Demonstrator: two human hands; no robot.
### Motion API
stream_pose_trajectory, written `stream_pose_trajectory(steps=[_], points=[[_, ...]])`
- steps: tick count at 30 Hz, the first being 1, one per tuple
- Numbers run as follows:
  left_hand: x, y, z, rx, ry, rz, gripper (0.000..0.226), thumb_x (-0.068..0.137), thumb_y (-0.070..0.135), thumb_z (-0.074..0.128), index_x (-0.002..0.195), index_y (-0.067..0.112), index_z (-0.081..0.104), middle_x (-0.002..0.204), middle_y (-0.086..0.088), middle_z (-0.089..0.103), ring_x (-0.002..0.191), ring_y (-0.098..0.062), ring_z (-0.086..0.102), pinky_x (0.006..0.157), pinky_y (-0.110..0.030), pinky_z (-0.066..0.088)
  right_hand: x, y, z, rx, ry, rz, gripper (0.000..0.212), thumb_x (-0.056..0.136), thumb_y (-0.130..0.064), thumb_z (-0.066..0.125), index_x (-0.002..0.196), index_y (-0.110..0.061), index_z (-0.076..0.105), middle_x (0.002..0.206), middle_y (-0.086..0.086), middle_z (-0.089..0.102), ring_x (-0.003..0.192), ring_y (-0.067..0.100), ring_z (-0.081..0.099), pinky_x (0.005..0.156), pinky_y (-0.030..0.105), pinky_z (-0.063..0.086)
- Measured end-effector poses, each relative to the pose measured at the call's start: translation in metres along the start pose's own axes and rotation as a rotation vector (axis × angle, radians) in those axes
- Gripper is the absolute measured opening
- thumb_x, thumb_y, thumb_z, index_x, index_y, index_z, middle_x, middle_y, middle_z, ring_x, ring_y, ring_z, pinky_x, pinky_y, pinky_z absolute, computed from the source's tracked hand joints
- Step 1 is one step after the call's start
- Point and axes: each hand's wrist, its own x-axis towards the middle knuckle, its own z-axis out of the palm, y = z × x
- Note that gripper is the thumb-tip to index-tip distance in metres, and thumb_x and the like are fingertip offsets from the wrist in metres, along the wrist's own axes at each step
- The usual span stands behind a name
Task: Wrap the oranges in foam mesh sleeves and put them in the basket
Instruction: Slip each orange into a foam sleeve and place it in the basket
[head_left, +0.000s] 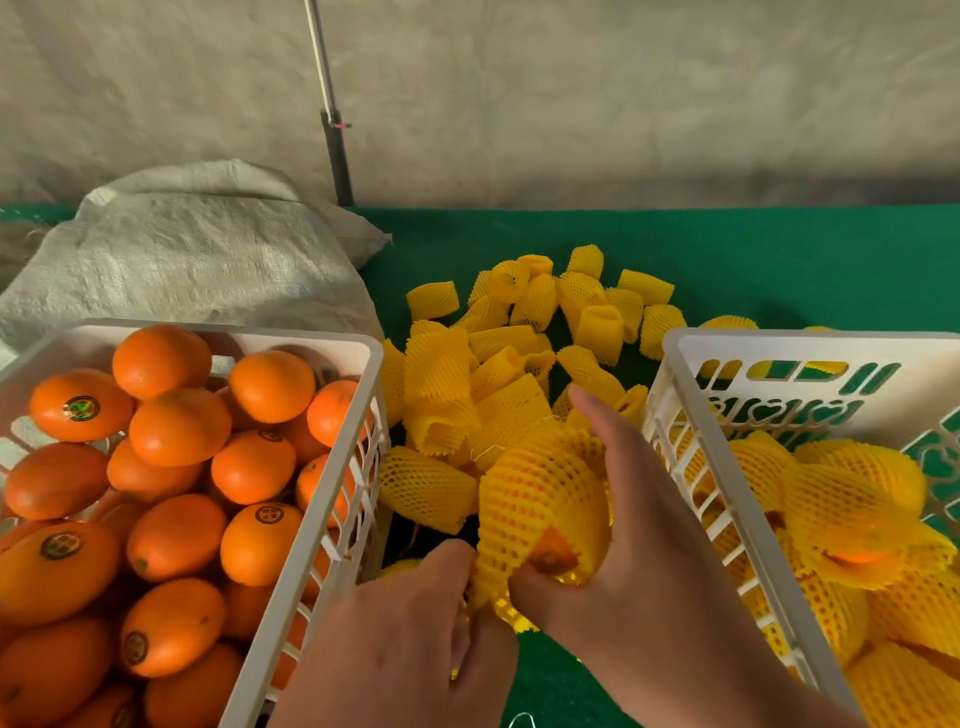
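Step in hand: sleeving one orange (555, 555). It sits between my two hands above the green table cover (779, 260), most of it already inside a yellow foam mesh sleeve (535, 499); only its stem end shows bare at the near opening.

My right hand (639, 530) cups the sleeved fruit from the right, fingers curled round it, forefinger stretched up past the sleeve's far end, thumb pressing just beside the exposed stem end. My left hand (415, 623) pinches the sleeve's near hem; its fingertips are folded under, so I cannot say for certain how many hold the mesh.

Finding: the hem is bunched unevenly, stretched on the right and loose on the left. To finish well, I judge the left pinch should draw the hem toward me and over the stem end while the right hand holds the fruit steady, easing rather than yanking, since the mesh looks liable to tear.

Surroundings: bare oranges fill the left basket (332, 467); wrapped ones lie in the right basket (691, 467), just beside my right hand. Spare sleeves (524, 322) are heaped between the baskets.
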Motion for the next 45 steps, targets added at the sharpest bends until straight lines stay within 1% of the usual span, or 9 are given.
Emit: stream_pose_trajectory(steps=[2,7,14,18,22,26,35,39,45], points=[[-0.001,0.002,-0.003,-0.068,0.024,-0.071,0.028,0.076,0.063,0.044,0.102,0.055,0.039,0.089,0.026,0.063,0.082,0.016,0.058,0.081,-0.002,0.043,0.001,0.001,0.002,-0.029,-0.050,-0.026,0.120,0.059,-0.086,0.070,0.146,-0.073,-0.010,0.131,-0.065,-0.001,0.140,-0.007,0.021,0.109,0.036,0.037],[-0.001,0.002,-0.012,-0.003,0.014,0.024,0.050,0.080,0.054,0.047,0.130,0.055,0.049,0.075,0.027,0.056,0.062,-0.003,0.061,0.051,-0.017,0.053,-0.001,0.001,0.008,-0.052,-0.138,-0.118,0.118,0.067,-0.084,0.071,0.152,-0.066,-0.009,0.136,-0.057,0.010,0.133,-0.024,0.017,0.095,0.016,0.032],[-0.008,-0.002,-0.008,-0.054,0.172,0.248,0.028,0.089,0.031,0.060,0.105,0.025,0.083,0.074,0.014,0.064,0.055,-0.008,0.059,0.046,-0.027,0.053,-0.002,0.013,0.008,-0.050,-0.078,-0.052,0.125,0.070,-0.071,0.083,0.153,-0.065,-0.011,0.144,-0.050,0.010,0.134,-0.020,0.018,0.099,0.015,0.023],[-0.008,-0.003,-0.010,-0.236,0.074,0.002,0.032,0.080,0.049,0.055,0.109,0.044,0.066,0.087,0.015,0.064,0.073,-0.007,0.067,0.052,-0.019,0.055,-0.002,0.009,0.004,-0.038,-0.082,-0.071,0.127,0.066,-0.065,0.087,0.152,-0.068,-0.007,0.149,-0.050,0.011,0.135,-0.022,0.019,0.099,0.021,0.036],[0.012,-0.007,-0.008,-0.782,-0.246,-0.602,0.060,0.061,0.088,0.070,0.110,0.054,0.060,0.103,0.021,0.071,0.100,-0.010,0.072,0.079,-0.049,0.062,-0.004,0.005,0.002,-0.002,-0.124,-0.132,0.127,0.066,-0.057,0.087,0.153,-0.066,-0.005,0.146,-0.046,0.016,0.137,-0.018,0.022,0.095,0.020,0.039],[0.020,-0.018,-0.003,-1.270,-0.455,-0.724,0.069,0.059,0.040,0.100,0.120,0.025,0.070,0.119,-0.010,0.075,0.107,-0.039,0.073,0.085,-0.055,0.061,-0.004,0.003,0.002,0.038,-0.172,-0.178,0.133,0.066,-0.049,0.095,0.154,-0.065,-0.004,0.148,-0.044,0.018,0.138,-0.016,0.026,0.092,0.017,0.042],[0.013,-0.023,-0.002,-0.847,-0.122,-0.365,0.074,0.050,0.076,0.087,0.117,0.057,0.062,0.113,0.011,0.077,0.101,-0.014,0.076,0.078,-0.032,0.064,0.000,0.009,0.000,0.448,-0.241,0.034,0.103,0.061,-0.103,0.052,0.149,-0.073,0.008,0.132,-0.050,0.047,0.120,-0.020,0.052,0.084,0.004,0.050],[0.010,-0.017,0.007,-0.808,-0.220,-0.271,0.096,0.046,0.072,0.095,0.132,0.056,0.055,0.125,0.013,0.072,0.110,-0.014,0.073,0.083,-0.039,0.063,-0.001,0.016,0.004,0.507,-0.153,0.085,0.082,0.075,-0.077,0.073,0.145,-0.066,0.032,0.124,-0.019,0.066,0.109,0.005,0.069,0.087,0.036,0.063],[0.010,-0.022,0.012,-0.668,-0.286,-0.283,0.109,0.033,0.077,0.092,0.132,0.069,0.047,0.119,0.029,0.070,0.101,0.002,0.073,0.058,-0.022,0.061,0.005,0.020,-0.003,0.667,0.040,0.097,0.063,0.084,-0.058,0.073,0.140,-0.057,0.044,0.120,-0.016,0.068,0.103,0.010,0.072,0.081,0.037,0.065]])
